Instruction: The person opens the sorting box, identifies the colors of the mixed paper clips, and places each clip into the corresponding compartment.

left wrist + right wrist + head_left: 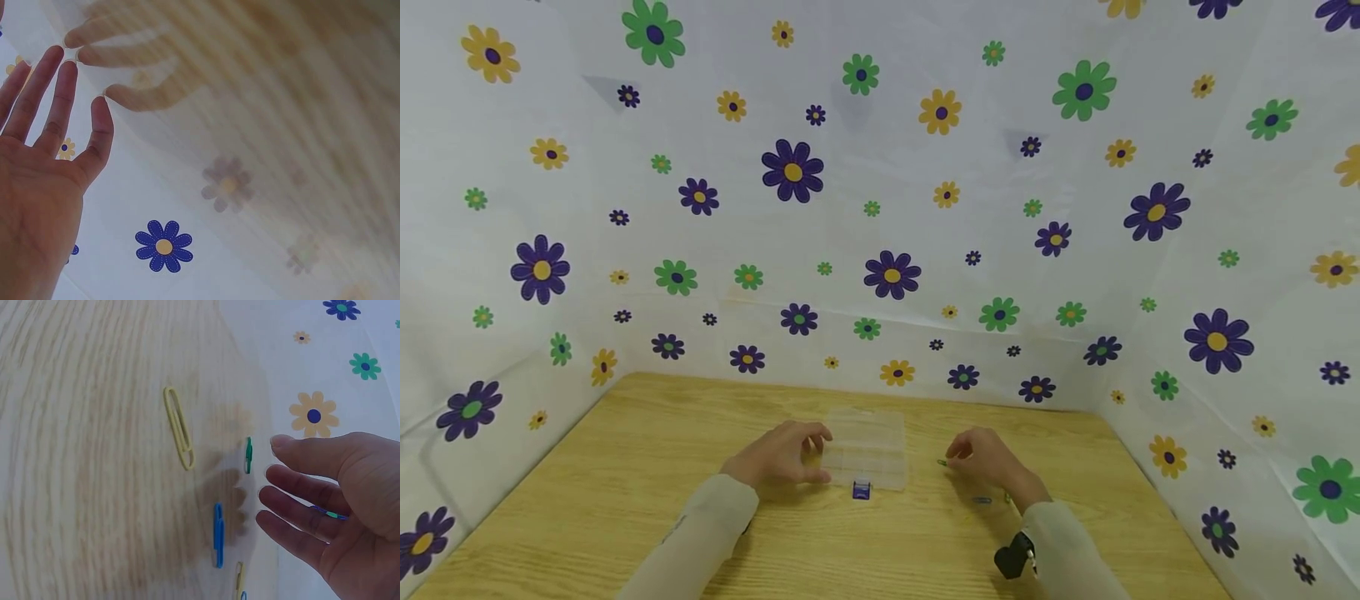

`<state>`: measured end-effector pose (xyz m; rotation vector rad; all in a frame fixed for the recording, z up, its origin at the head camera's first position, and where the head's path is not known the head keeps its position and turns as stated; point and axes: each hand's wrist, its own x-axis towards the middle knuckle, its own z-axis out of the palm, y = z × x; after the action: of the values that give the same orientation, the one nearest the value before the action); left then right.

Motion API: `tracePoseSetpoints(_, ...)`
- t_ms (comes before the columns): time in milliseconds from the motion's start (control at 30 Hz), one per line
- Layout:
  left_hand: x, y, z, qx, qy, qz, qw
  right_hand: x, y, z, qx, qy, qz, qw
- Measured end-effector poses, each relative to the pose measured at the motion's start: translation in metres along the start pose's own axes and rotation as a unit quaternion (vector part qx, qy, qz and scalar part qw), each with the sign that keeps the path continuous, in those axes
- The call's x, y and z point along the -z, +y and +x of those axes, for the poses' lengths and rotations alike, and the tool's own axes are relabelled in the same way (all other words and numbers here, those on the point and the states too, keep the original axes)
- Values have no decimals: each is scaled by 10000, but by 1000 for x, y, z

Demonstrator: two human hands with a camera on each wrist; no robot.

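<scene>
A: L hand status?
B: Lying on the clear plastic box, fingers straight and spread, tips against its lid. Nothing gripped. Same in L wrist view: flat palm, fingertips pressed to a see-through surface.

A: Box where?
B: Mid desk, nearer far edge than near edge, lid down. Small purple latch at its near side, facing the person.

A: R hand?
B: Right of box, not touching it, hovering low over desk. Fingers loosely bent, part open. In R wrist view, hand cupped, w/ a thin blue-green clip lying across the inner fingers. Properly pinched or just resting there? Can't tell.

A: Loose bits near it?
B: Paper clips on the wood. Yellow clip lying flat, furthest from the fingers. Green clip just off the fingertip. Blue clip nearer the wrist side. Two more partly cut off at frame bottom. From head cam only a greenish clip just beside the fingers and a blue one by the wrist, toward near edge.

A: Anything else?
B: Pale sleeves on both arms, black wrist unit on R arm. Flower-print sheet walling in far, left and right edges of desk.
</scene>
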<state>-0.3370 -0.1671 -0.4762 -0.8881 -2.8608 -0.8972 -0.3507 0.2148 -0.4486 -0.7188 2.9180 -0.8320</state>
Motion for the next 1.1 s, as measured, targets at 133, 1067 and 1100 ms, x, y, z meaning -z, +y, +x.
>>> tracePoseSetpoints(133, -1, -1, 0, 43, -1, 35, 10000, -3, 3, 1, -196, 55, 63, 9998)
tracePoseSetpoints(1067, 0, 2, 0, 181, 3, 36, 9998, -20, 4, 11, -529, 598, -303, 9964)
tracePoseSetpoints(1100, 0, 2, 0, 200, -6, 41, 9998, -20, 3, 11, -533, 602, -295, 9963)
